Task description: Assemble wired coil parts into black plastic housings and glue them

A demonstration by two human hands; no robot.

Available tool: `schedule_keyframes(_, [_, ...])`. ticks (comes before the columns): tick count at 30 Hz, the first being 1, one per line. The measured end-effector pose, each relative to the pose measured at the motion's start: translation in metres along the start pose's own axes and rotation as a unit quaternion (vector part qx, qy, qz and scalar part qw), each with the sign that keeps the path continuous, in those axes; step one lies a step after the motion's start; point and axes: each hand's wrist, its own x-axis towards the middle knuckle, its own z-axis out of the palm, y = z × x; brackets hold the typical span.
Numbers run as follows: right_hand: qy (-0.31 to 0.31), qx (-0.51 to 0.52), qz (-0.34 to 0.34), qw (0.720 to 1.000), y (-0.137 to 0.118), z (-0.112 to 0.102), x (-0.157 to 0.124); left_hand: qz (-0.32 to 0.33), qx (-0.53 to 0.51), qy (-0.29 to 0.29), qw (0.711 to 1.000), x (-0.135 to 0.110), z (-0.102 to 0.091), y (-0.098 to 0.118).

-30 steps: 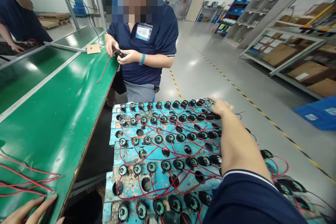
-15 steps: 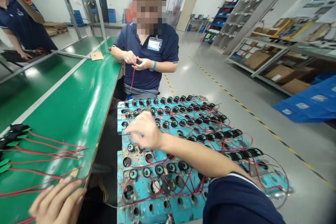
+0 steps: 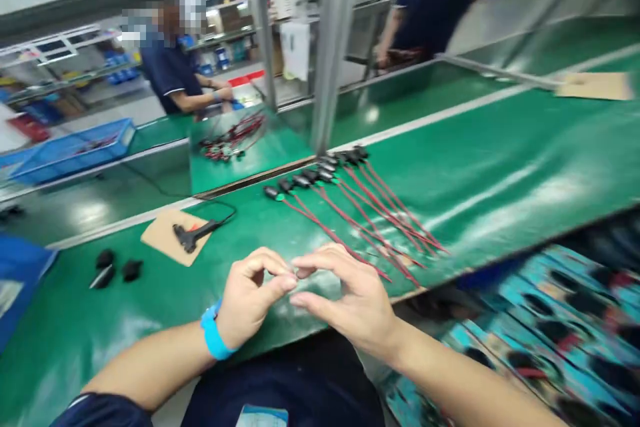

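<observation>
My left hand (image 3: pixel 257 290), with a blue band at the wrist, is over the front of the green bench (image 3: pixel 210 307). Its thumb and forefinger press together; whatever lies between them is too small to make out. Close beside its fingertips is my right hand (image 3: pixel 353 290), thumb and fingers apart, with nothing visible in the gap. Just beyond both hands lies a row of black cylindrical parts (image 3: pixel 303 180) with green ends. Red wires (image 3: pixel 370 213) run from them toward the bench's front edge, some passing behind my right hand.
A black glue gun (image 3: pixel 193 235) rests on cardboard (image 3: pixel 165 235), with loose black pieces (image 3: pixel 131 271) to its left. A blue bin (image 3: pixel 20 287) stands far left. Low right is a blurred turquoise fixture (image 3: pixel 470 333). A metal post (image 3: pixel 333 47) rises behind the wired parts. Co-workers (image 3: pixel 170 73) stand across the bench.
The view has swung left from the turquoise fixture to the bench. My right hand has left the fixture and come beside my left hand, which has lifted from the wires' ends.
</observation>
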Motion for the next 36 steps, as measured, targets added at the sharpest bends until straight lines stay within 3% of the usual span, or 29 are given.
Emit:
schedule_keyframes(4, [-0.036,0.112,0.019,0.993,0.002,0.046,0.016,-0.026,-0.043,0.028,0.998,-0.016,-0.037,-0.002])
schedule_keyframes(8, [-0.078,0.207,0.118,0.968,0.005,0.082,0.023,-0.028,-0.041,0.024,0.998,-0.029,-0.067,-0.014])
schedule_keyframes(11, [-0.149,0.226,0.178,0.946,0.012,0.103,0.029,-0.034,0.031,0.010,0.999,-0.033,-0.094,-0.020])
schedule_keyframes(14, [-0.179,0.136,0.175,0.958,0.026,0.116,0.040,0.008,0.194,-0.013,0.981,-0.031,-0.137,-0.016])
schedule_keyframes(16, [-0.167,0.046,0.146,0.974,0.042,0.119,0.051,0.021,0.364,0.033,0.931,-0.029,-0.176,-0.008])
schedule_keyframes(19, [-0.134,-0.080,0.110,0.982,0.075,0.115,0.071,-0.070,0.622,0.124,0.770,-0.030,-0.234,0.001])
schedule_keyframes(21, [-0.111,-0.143,0.102,0.978,0.097,0.111,0.087,-0.153,0.715,0.111,0.673,-0.038,-0.264,-0.001])
schedule_keyframes(22, [-0.105,-0.165,0.102,0.975,0.108,0.110,0.097,-0.185,0.727,0.087,0.655,-0.043,-0.276,-0.005])
schedule_keyframes(23, [-0.105,-0.185,0.102,0.972,0.119,0.111,0.108,-0.204,0.721,0.058,0.660,-0.049,-0.286,-0.009])
schedule_keyframes(25, [-0.115,-0.228,0.103,0.961,0.140,0.114,0.134,-0.218,0.680,0.005,0.700,-0.060,-0.298,-0.019])
schedule_keyframes(28, [-0.112,-0.299,0.117,0.940,0.172,0.124,0.179,-0.206,0.608,-0.036,0.766,-0.067,-0.299,-0.025])
schedule_keyframes(30, [-0.095,-0.345,0.138,0.924,0.194,0.131,0.208,-0.188,0.553,-0.063,0.809,-0.066,-0.287,-0.023])
schedule_keyframes(33, [-0.085,-0.394,0.164,0.900,0.221,0.140,0.240,-0.150,0.453,-0.112,0.871,-0.060,-0.253,-0.021])
schedule_keyframes(36, [-0.090,-0.423,0.179,0.884,0.236,0.146,0.257,-0.129,0.386,-0.140,0.903,-0.058,-0.221,-0.029])
